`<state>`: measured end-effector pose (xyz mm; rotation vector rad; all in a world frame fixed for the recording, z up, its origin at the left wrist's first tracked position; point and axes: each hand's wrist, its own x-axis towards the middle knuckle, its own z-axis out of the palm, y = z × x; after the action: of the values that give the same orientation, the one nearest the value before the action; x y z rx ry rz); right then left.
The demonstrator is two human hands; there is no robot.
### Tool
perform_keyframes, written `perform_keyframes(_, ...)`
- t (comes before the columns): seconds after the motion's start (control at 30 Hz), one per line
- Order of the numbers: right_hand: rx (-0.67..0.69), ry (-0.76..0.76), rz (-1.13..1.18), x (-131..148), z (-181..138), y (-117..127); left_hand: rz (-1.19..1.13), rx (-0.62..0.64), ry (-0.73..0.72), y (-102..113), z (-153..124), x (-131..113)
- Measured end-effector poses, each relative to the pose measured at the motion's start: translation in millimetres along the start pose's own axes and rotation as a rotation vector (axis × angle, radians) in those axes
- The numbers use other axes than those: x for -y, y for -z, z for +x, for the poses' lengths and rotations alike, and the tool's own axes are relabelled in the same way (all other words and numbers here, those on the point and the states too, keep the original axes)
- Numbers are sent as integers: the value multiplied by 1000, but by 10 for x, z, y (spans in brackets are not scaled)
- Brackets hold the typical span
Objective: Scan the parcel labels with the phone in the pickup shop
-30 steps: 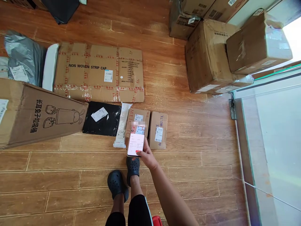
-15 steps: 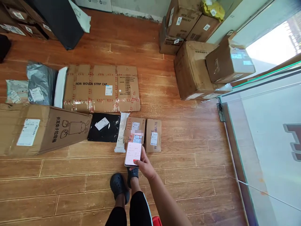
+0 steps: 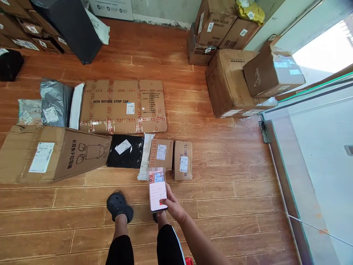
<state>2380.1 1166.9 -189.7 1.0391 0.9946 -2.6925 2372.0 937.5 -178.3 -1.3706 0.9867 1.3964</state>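
My right hand (image 3: 174,205) is closed around a smartphone (image 3: 158,192), its thumb resting on the lower right of the lit screen. Beyond the phone lie two small cardboard boxes, a reddish-lettered box (image 3: 161,154) and a narrow box (image 3: 182,161), both with white labels. A thin white wrapped parcel (image 3: 145,156) lies just left of them, beside a flat black plastic parcel (image 3: 125,150). The phone's top edge overlaps the near end of the lettered box in view. My left hand does not appear.
A long box with a rabbit drawing (image 3: 55,154) and a flat carton (image 3: 124,106) lie left, near a grey plastic parcel (image 3: 56,103). Stacked cartons (image 3: 228,81) stand by the glass panel (image 3: 317,165) at right. My shoe (image 3: 119,207) is on the wooden floor (image 3: 220,206).
My left foot has stepped out to the left, away from the right one. The phone has come lower in view, uncovering more of the lettered box, and its screen content has shifted.
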Motion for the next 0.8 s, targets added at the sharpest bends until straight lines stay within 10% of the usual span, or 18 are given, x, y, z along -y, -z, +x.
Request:
perform_keyframes(0.07, -22, -7, -8, -169, 76, 35, -182, -166, 95, -135, 350, -245)
perform_keyframes(0.27, -133, 51, -49, -664, 344, 126, -255, -146, 210, -264, 1220, -858)
perform_keyframes(0.6, -164, 29, -103, -1470, 829, 169, -227, 11, 227, 686, 1047, -368)
perform_keyframes(0.8, -175, 31, -106, -1721, 1214, 231, -194, 39, 151, 880, 1375, -459)
